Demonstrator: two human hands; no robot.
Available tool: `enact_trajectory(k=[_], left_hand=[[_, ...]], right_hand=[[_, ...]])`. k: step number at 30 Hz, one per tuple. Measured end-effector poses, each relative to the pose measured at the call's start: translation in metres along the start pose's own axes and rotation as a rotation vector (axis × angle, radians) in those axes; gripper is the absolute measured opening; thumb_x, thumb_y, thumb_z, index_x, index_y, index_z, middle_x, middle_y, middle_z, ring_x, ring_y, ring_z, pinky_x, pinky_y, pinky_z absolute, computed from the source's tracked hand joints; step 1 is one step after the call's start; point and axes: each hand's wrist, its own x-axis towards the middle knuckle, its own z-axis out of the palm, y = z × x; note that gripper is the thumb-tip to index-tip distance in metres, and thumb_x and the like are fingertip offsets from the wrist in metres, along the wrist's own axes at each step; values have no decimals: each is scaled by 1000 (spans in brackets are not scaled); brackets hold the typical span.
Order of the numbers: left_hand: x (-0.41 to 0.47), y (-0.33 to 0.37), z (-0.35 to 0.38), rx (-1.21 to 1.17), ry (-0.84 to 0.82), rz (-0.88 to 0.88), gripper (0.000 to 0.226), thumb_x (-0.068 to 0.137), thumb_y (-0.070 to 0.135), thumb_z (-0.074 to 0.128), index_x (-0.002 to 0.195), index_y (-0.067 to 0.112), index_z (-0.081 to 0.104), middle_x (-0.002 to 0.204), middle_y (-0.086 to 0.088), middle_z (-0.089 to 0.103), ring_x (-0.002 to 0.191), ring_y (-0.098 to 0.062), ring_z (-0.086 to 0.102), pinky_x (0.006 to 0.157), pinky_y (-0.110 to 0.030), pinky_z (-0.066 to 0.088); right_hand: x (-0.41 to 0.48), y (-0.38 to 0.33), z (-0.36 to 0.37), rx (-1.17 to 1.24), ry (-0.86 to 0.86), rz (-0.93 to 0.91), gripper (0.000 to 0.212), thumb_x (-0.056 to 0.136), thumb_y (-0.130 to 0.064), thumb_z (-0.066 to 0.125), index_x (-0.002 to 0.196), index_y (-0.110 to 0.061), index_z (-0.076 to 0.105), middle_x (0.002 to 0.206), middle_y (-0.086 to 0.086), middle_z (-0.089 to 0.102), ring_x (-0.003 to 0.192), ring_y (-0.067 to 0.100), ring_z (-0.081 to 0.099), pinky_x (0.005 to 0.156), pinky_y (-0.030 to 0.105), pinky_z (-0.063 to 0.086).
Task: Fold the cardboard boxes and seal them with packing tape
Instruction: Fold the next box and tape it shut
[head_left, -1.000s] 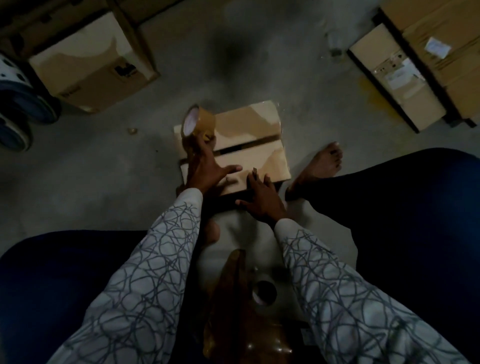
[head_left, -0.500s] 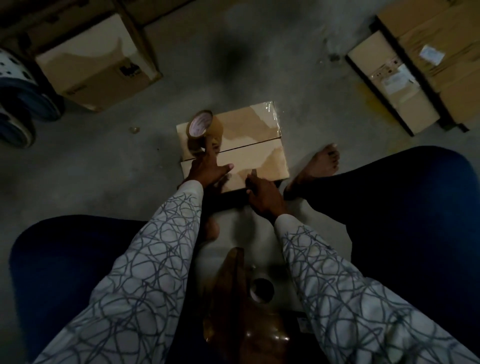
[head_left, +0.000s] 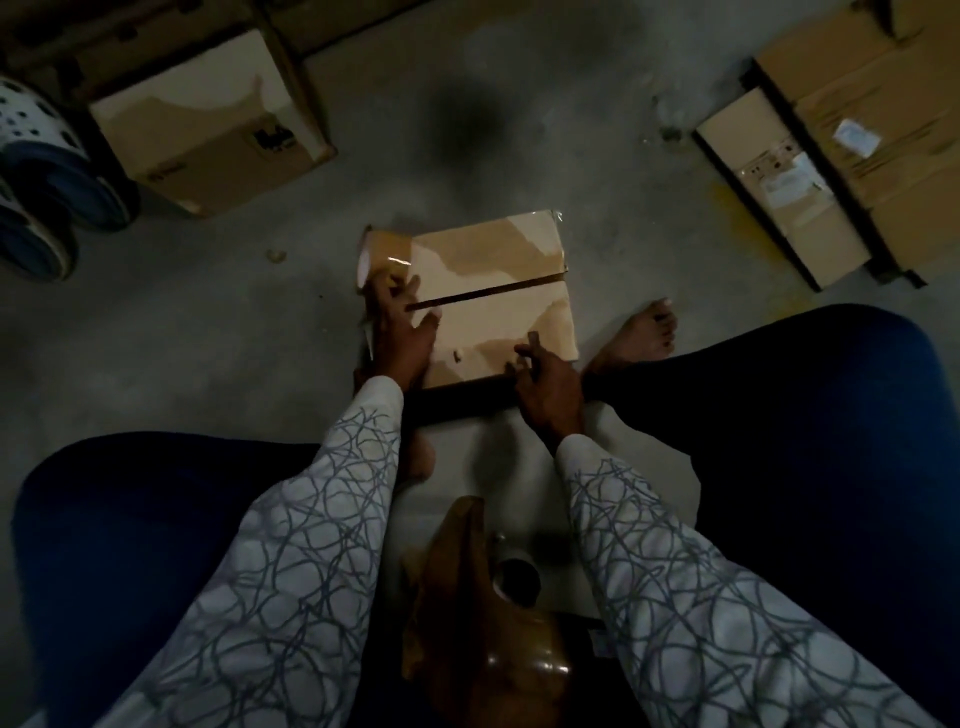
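Brown cardboard box (head_left: 493, 317) lies on the concrete floor (head_left: 208, 322) between the seated person's knees, its two top flaps folded down and meeting at a dark seam (head_left: 493, 292) that still gapes slightly. The packing tape roll (head_left: 383, 255) sits at the box's far left corner, tipped on its edge with its pale core facing left. The left hand (head_left: 400, 327) lies over the box's left edge, directly on the near side of the roll: its fingers reach up and curl against the roll, gripping it, while the thumb spreads out onto the near flap just below the end of the seam. The right hand (head_left: 545, 382) is at the box's near edge, right of centre and well apart from the roll; its fingers rest on the near flap with one stretched straight, and it holds nothing (the light is dim, so finer detail is lost). A bare foot (head_left: 641, 332) rests just beside the box's near right corner. Farther off, a second box (head_left: 208, 130) stands at the upper left and flattened cartons (head_left: 878, 114) lie at the upper right.
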Motion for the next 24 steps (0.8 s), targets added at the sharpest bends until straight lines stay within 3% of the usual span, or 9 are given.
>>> enact_trajectory(k=[4, 7, 9, 10, 12, 14, 17, 19, 24], left_hand=[[-3, -5, -6, -208, 194, -115, 95, 82, 6, 64, 151, 27, 1, 149, 1, 47, 133, -18, 48, 111, -40, 41], [-17, -42, -3, -194, 203, -294, 105, 76, 16, 70, 153, 28, 0, 152, 3, 38, 128, -12, 45, 112, -34, 34], [-33, -51, -1, -207, 171, -427, 108, 70, 26, 72, 156, 26, 6, 154, -3, 35, 135, -21, 42, 115, -38, 33], [-41, -50, 3, -223, 174, -503, 102, 76, 24, 71, 157, 22, 8, 154, -6, 35, 137, -27, 42, 113, -39, 35], [-53, -50, 11, -382, 234, -625, 77, 90, 5, 59, 155, 15, 19, 147, -5, 43, 124, -28, 49, 94, -34, 47], [-53, -57, 16, -503, 247, -682, 58, 93, 0, 50, 147, 17, 36, 139, -4, 50, 113, -29, 54, 84, -36, 50], [-33, -69, 14, -507, 250, -545, 57, 83, 9, 59, 137, 26, 51, 139, -3, 51, 127, -30, 50, 109, -40, 42], [-19, -62, 10, -488, 252, -525, 46, 89, -4, 53, 132, 13, 54, 133, -5, 53, 119, -24, 50, 108, -28, 38], [46, -52, 8, -536, 230, -437, 35, 94, -3, 54, 126, 8, 61, 128, -18, 62, 117, -32, 59, 99, -36, 47]], right_hand=[[17, -10, -8, 13, 206, 3, 43, 89, -12, 60, 131, -12, 62, 126, 13, 65, 114, 34, 59, 97, 37, 43], [25, -7, -11, 47, 301, 64, 59, 79, -9, 64, 137, -6, 54, 133, 17, 58, 120, 36, 56, 105, 42, 42], [22, -3, -14, 45, 305, 209, 69, 81, -11, 67, 146, -9, 43, 149, 16, 44, 134, 36, 44, 110, 41, 34], [21, 0, -14, 80, 302, 313, 73, 84, -14, 67, 150, -10, 36, 154, 15, 37, 138, 35, 40, 111, 42, 33], [20, 9, -11, 178, 295, 476, 77, 86, -21, 68, 153, -12, 31, 154, 17, 36, 139, 36, 39, 111, 43, 35], [28, 17, -3, 238, 265, 535, 68, 82, -25, 73, 142, -10, 46, 142, 20, 50, 128, 37, 51, 105, 45, 43], [48, 19, 8, 271, 237, 527, 53, 69, -21, 81, 118, -8, 63, 120, 20, 64, 109, 40, 62, 92, 51, 53], [66, 14, 9, 227, 230, 496, 50, 69, -17, 81, 114, -5, 64, 116, 22, 66, 106, 41, 64, 90, 52, 53], [128, -20, 8, 127, 239, 286, 49, 76, -24, 78, 119, -9, 62, 117, 19, 67, 109, 40, 62, 92, 49, 51]])
